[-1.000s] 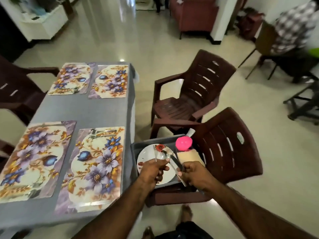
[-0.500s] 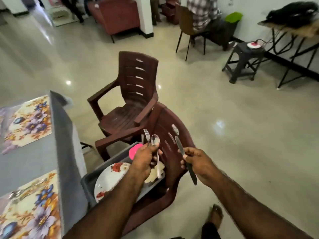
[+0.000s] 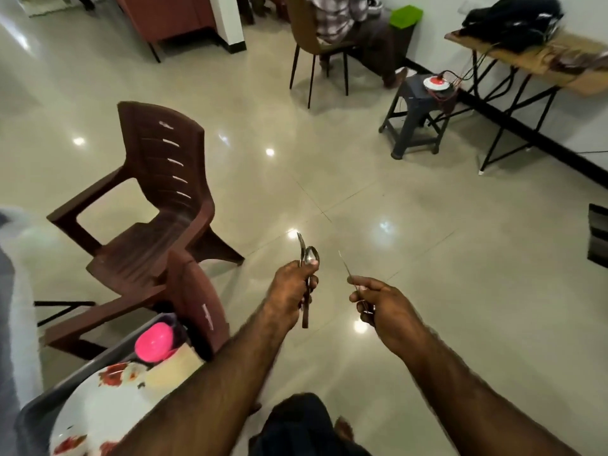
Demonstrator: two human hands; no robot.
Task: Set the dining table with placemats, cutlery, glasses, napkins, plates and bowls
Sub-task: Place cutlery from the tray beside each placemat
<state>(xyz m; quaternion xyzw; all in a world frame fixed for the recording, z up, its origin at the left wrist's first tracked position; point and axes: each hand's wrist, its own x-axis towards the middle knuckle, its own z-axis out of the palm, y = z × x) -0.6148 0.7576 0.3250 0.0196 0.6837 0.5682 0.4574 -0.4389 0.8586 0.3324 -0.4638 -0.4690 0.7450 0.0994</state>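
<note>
My left hand [image 3: 291, 292] grips a spoon [image 3: 311, 256] and a fork [image 3: 300, 242] together, their heads pointing up over the floor. My right hand [image 3: 383, 309] pinches a knife [image 3: 345, 266] by its handle, blade pointing up and away. At the bottom left a grey tray [image 3: 38, 414] sits on a brown plastic chair [image 3: 194, 301] and holds a white plate with red flowers [image 3: 98, 409], a pink bowl [image 3: 154, 342] and a cream napkin [image 3: 174, 366]. The dining table's grey cloth edge [image 3: 13, 291] shows blurred at the far left.
A second brown plastic chair [image 3: 148, 205] stands to the left ahead. A person sits on a wooden chair [image 3: 312, 37] at the back. A dark stool [image 3: 416, 116] and a side table [image 3: 533, 60] line the right wall. Glossy tiled floor stretches ahead.
The view has swung right, away from the table and placemats. Both hands have lifted the cutlery off the tray and now hold it over open floor.
</note>
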